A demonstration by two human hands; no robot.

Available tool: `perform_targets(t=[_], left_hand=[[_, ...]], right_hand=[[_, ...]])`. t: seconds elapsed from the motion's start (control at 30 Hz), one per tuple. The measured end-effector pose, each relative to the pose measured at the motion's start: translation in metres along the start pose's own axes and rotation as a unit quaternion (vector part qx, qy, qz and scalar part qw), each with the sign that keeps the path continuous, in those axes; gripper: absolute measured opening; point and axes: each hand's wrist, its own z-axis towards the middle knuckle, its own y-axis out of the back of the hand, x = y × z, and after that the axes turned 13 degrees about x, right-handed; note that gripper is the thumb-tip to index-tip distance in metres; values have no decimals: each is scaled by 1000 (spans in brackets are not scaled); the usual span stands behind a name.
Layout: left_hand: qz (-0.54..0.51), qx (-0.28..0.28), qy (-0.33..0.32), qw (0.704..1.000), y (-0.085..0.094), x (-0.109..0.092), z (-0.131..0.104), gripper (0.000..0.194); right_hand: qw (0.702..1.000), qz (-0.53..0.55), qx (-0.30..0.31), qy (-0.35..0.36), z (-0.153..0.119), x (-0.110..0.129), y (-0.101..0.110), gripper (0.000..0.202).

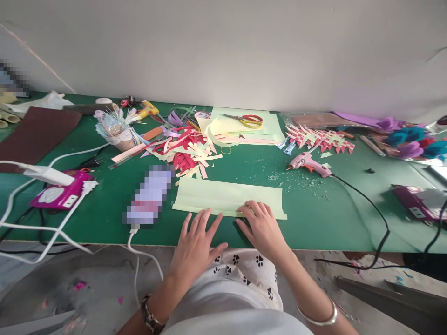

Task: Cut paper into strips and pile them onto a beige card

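Observation:
A sheet of pale green paper (226,195) lies lengthwise near the table's front edge, with a narrow folded strip along its near side. My left hand (197,239) is open, its fingers spread and the fingertips at that near edge. On the right part of the sheet rests my right hand (260,228), fingers bent a little and apart, thumb by the near edge. Neither hand grips anything I can see. Beyond the paper is a heap of red, pink and pale paper strips (186,151). Scissors (246,121) with red and yellow handles lie on more pale sheets.
Right of the paper is a pink glue gun (309,164), its black cord running off the table. A phone (150,195) on a white cable lies left. Magenta power strips (64,193) sit at both sides. Behind are a woven paper piece (321,138) and a small bouquet (117,128).

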Motion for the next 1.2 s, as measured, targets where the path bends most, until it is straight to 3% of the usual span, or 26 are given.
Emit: perform_targets(t=[0.17,0.27,0.43,0.6,0.83,1.2], left_hand=[[-19,3,3,1000,1,-5,6,53],[-13,3,-3,1000,1,5,3,52],[28,0,59,998,2,25,-13,52],[43,15,80,996,4,27,-20,54],[48,23,85,995,6,24,-16,54],[61,53,100,992,8,23,-17,54]], right_hand=[[1000,-6,-12,-25,22,14,-12,14],[999,-24,-19,-43,28,16,-14,17],[998,-22,-24,-57,29,18,-11,18],[998,-3,-30,-52,29,16,-12,19],[998,45,-27,-40,18,-2,-8,21],[989,84,-52,-106,-10,-38,-2,27]])
